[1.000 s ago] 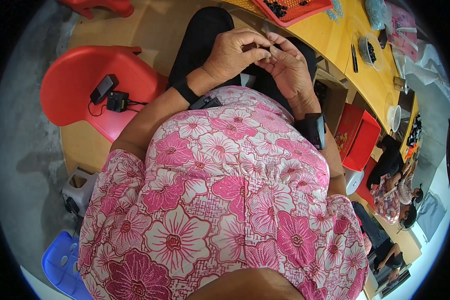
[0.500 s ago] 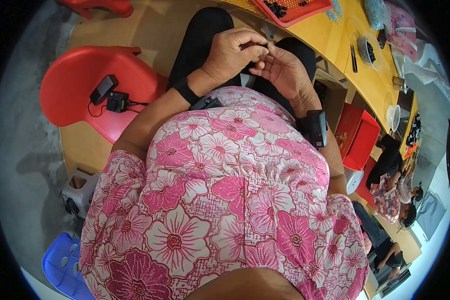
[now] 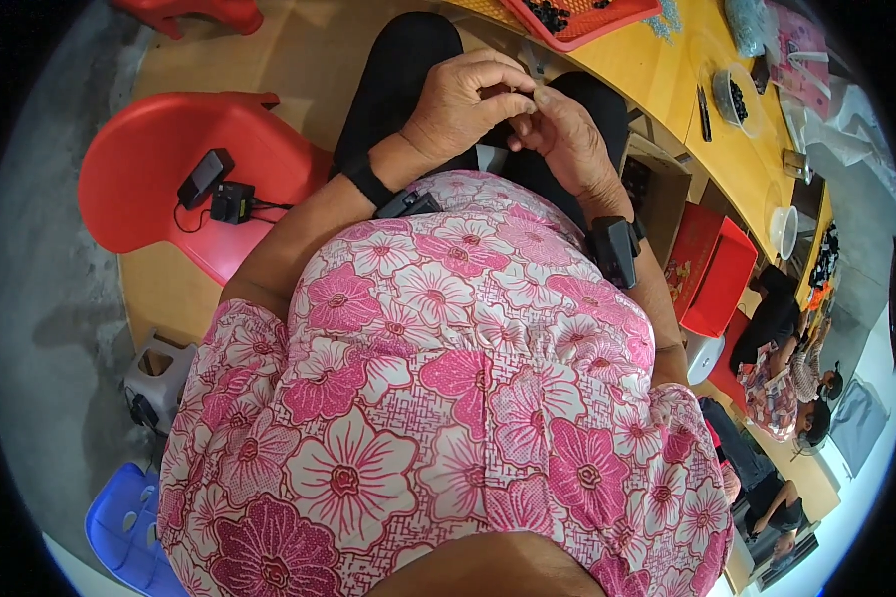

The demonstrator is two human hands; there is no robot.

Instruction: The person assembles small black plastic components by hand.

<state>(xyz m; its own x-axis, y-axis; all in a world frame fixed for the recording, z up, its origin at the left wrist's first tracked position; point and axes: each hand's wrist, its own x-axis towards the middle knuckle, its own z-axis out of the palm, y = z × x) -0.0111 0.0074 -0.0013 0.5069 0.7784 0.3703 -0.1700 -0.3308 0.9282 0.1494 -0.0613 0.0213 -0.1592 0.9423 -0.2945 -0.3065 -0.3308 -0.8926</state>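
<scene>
Above my lap, my left hand (image 3: 470, 99) and my right hand (image 3: 569, 137) meet with their fingertips pinched together. Whatever lies between the fingers is too small or too hidden to name. Both hands are closed, the thumbs and index fingers almost touching, just over my dark trousers (image 3: 400, 85). A black band with a small device (image 3: 617, 251) sits on my right wrist, and another band (image 3: 368, 184) on my left.
A yellow table (image 3: 657, 85) runs along the right, bearing a red basket (image 3: 579, 38) of small black pieces, a clear bowl (image 3: 719, 98) and a black-handled tool (image 3: 704, 114). A red chair (image 3: 149, 169) with electronic devices stands at left. People (image 3: 767, 398) sit farther right.
My right hand has turned slightly, its fingers curling in more toward the left fingertips. My left hand stays nearly in place.
</scene>
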